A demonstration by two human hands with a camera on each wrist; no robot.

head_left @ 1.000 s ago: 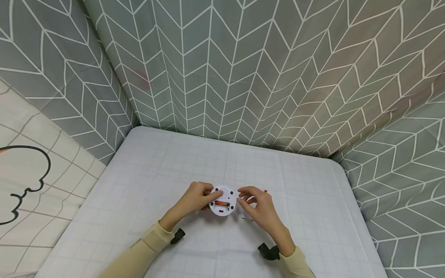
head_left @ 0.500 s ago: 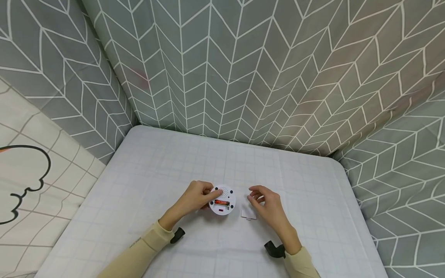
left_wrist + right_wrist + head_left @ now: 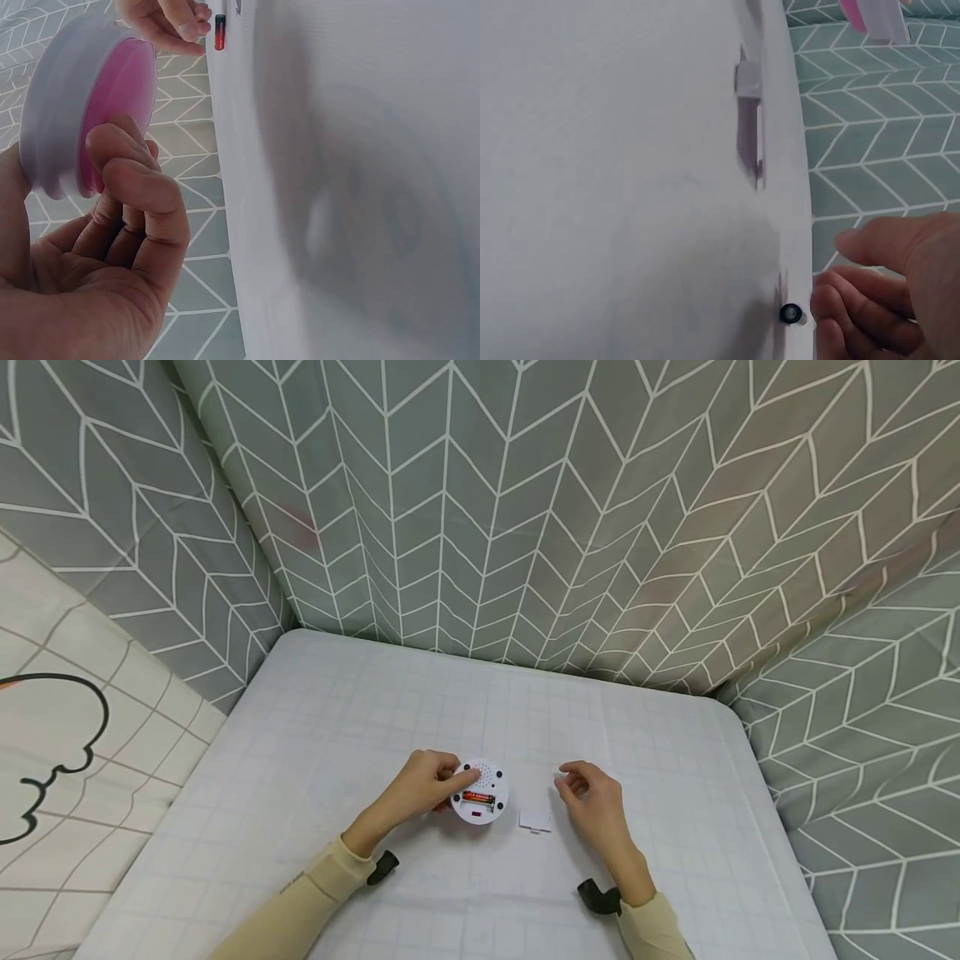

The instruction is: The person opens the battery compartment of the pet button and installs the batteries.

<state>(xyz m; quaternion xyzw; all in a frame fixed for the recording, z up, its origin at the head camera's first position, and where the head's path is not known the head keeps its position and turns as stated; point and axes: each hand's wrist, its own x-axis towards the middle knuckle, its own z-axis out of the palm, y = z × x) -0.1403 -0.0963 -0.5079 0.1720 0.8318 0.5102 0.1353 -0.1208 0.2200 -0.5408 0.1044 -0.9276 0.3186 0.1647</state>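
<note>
In the head view my left hand (image 3: 427, 785) grips a round white device (image 3: 487, 817) by its left side, thumb across its perforated face. That face shows small dark feet and an uncovered battery compartment with a red battery (image 3: 478, 797) in it. The left wrist view shows the device's pink side (image 3: 124, 90), with curled fingers against it. My right hand (image 3: 596, 802) hovers to the right, fingers loosely bent, holding nothing. A loose red and black battery (image 3: 220, 32) is on the table close to its fingertips; the right wrist view shows this battery's dark end (image 3: 791, 313).
A small white battery cover (image 3: 535, 821) with a tab lies on the table between the device and my right hand. White cloth (image 3: 375, 693) covers the table. Patterned grey curtains (image 3: 487, 527) hang along its back and sides.
My right hand has moved away from the device to the right, uncovering the battery cover on the table. The loose battery's red tip has gone out of sight in the head view. My left hand stays put.
</note>
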